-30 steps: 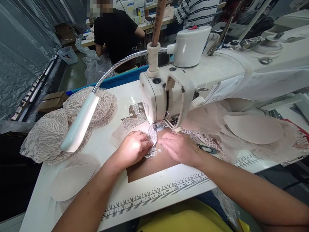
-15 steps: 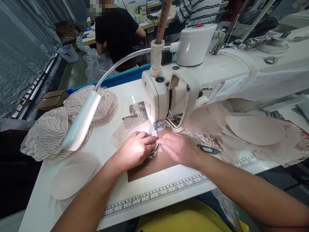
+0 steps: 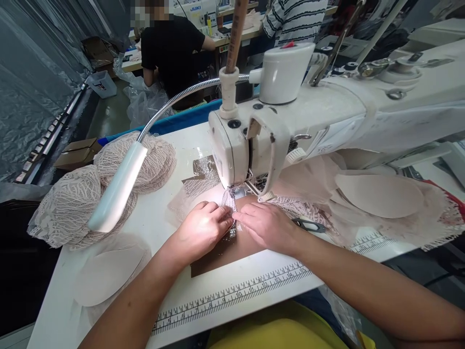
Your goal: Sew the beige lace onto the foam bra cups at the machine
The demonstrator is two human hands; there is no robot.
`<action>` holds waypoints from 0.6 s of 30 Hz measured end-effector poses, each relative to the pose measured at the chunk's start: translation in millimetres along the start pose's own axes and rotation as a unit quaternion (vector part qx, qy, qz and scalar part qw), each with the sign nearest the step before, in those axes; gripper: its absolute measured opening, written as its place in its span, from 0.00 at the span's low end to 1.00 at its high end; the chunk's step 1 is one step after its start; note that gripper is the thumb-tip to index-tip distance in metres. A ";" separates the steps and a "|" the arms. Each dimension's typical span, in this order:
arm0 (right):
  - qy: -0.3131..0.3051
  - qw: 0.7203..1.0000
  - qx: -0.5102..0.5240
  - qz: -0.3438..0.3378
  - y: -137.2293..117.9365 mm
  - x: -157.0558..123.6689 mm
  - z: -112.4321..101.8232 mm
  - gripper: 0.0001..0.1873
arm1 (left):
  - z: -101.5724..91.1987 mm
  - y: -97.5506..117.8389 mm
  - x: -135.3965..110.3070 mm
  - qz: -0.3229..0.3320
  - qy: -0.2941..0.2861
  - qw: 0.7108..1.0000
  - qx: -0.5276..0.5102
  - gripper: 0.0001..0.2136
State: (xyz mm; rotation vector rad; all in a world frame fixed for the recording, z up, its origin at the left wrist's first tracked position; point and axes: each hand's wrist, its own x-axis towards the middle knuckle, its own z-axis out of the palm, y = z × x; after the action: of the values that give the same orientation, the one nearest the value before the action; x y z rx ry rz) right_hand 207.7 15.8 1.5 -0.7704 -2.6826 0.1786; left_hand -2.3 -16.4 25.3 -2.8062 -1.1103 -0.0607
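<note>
A small piece of pale lace fabric (image 3: 228, 199) lies under the presser foot of a white sewing machine (image 3: 254, 140). My left hand (image 3: 201, 228) has its fingers curled and pinches the lace from the left. My right hand (image 3: 267, 224) presses down on the lace from the right, fingertips meeting the left hand's just in front of the needle. Both hands rest on a brown patch (image 3: 232, 252) of the table, lit by a gooseneck lamp (image 3: 116, 189).
A heap of lace pieces (image 3: 83, 194) sits at the left, foam cup shapes (image 3: 378, 194) and more lace at the right, another cup shape (image 3: 105, 271) near left. Small snips (image 3: 308, 224) lie by my right wrist. A printed ruler (image 3: 232, 295) runs along the table's front edge. Two people work behind.
My two hands have drawn closer together, fingertips now touching over the lace, and the visible bit of lace between them has shrunk. The view shifted slightly.
</note>
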 end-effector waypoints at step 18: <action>-0.018 1.000 -0.019 0.008 1.4 -1.4 1.3 0.10 | 3.2 7.7 6.9 -0.044 0.051 0.998 -0.018 0.12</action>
State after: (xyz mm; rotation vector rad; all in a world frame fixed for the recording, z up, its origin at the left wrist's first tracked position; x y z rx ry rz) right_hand 209.0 16.1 -0.4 -0.8082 -2.7218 0.1465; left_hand 8.0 -16.9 21.9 -2.7488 -1.2202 -0.2318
